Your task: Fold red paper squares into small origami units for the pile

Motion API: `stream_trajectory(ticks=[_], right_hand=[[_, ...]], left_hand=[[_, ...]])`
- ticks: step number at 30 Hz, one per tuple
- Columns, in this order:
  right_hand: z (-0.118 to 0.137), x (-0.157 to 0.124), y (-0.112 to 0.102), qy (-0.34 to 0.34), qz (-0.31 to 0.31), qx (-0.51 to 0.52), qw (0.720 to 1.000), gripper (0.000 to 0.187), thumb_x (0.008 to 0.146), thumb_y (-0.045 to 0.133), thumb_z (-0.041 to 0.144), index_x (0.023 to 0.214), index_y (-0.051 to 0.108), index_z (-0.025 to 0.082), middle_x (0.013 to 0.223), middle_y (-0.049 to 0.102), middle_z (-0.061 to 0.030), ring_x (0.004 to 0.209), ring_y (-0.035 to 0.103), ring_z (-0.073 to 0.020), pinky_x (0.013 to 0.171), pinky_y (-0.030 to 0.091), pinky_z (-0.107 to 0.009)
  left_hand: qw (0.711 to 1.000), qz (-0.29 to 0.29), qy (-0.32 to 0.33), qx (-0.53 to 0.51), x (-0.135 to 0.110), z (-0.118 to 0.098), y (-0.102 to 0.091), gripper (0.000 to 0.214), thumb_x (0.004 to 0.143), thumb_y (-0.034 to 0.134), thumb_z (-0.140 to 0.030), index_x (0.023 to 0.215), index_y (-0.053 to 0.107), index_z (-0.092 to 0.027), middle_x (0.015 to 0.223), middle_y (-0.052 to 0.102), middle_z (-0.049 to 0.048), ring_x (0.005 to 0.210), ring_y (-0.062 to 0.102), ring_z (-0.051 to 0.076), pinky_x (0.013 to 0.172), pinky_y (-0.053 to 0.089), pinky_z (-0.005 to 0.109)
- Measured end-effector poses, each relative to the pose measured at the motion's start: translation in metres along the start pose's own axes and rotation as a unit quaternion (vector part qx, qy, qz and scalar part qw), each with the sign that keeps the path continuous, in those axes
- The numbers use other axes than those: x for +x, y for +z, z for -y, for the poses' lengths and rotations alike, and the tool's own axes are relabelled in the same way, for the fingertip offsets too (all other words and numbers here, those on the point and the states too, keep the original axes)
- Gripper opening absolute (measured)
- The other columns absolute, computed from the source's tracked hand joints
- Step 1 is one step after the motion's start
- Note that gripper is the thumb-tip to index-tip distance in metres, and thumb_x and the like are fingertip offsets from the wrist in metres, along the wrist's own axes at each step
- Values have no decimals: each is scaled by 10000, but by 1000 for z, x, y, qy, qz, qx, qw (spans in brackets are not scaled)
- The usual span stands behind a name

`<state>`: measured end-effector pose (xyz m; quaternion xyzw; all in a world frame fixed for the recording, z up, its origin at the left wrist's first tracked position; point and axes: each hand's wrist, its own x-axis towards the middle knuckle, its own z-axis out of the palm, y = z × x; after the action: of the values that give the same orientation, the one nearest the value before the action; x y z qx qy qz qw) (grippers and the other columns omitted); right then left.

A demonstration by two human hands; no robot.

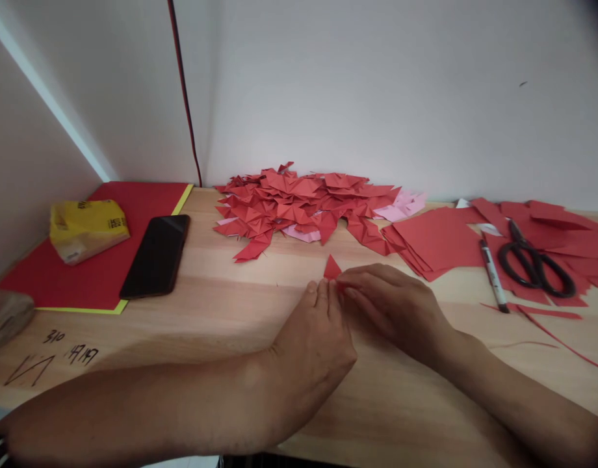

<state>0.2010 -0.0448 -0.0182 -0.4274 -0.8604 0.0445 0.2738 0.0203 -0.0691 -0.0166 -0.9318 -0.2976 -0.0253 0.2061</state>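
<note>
A small piece of red paper [332,267] lies on the wooden table, one pointed corner showing beyond my fingers. My left hand [318,344] presses down over it with its fingers bunched together. From the right, my right hand [396,302] pinches at the same paper, its fingertips meeting those of the left. Most of the paper is hidden beneath both hands. Behind them rises a pile of folded red paper pieces [294,201], with some pink folded paper [403,205] among them.
Red paper squares [438,237] are stacked to the right, near black-handled scissors [535,263], a marker [494,276] and red paper strips [552,312]. On the left are a phone [155,257], a yellow packet [87,227] and red sheets [84,283]. Behind stands a pale wall [377,84].
</note>
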Motion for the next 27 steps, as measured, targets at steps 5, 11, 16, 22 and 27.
stream_trajectory(ticks=[5,11,16,22,27], right_hand=[[10,-4,0,-36,5,-87,996,282,941,481,124,1187,616,148,1010,759,-97,831,722,-195,760,581,-323],[14,-2,-5,-64,31,-115,991,345,902,430,16,1176,623,95,999,763,-111,823,729,-211,739,591,-361],[18,-1,-7,-84,58,-127,987,343,870,463,10,1153,647,76,1144,720,-145,995,699,-254,783,600,-396],[14,-1,-7,-57,70,-98,991,336,882,481,39,1179,631,91,1071,734,-136,925,689,-228,768,604,-342],[8,-2,-7,-16,79,-57,995,349,902,495,77,1225,610,147,1031,721,-104,890,667,-193,795,573,-316]], left_hand=[[1000,-18,-3,14,-3,-3,1,426,865,486,-165,1198,603,74,1220,619,304,1142,621,344,1024,454,490],[998,-55,29,23,-10,-9,-1,424,847,519,-205,1196,620,15,1259,614,264,1179,589,355,1062,403,529],[998,-31,44,12,-9,-9,0,370,851,508,-216,1103,677,-5,1189,655,254,1144,605,369,1024,420,539],[999,-38,16,-23,-4,-5,1,468,850,485,-187,1253,591,25,1294,587,256,1213,561,358,1079,394,504],[999,-2,28,-37,-3,0,-7,472,848,452,-150,1276,571,10,1331,550,245,1241,535,342,1073,419,491]])
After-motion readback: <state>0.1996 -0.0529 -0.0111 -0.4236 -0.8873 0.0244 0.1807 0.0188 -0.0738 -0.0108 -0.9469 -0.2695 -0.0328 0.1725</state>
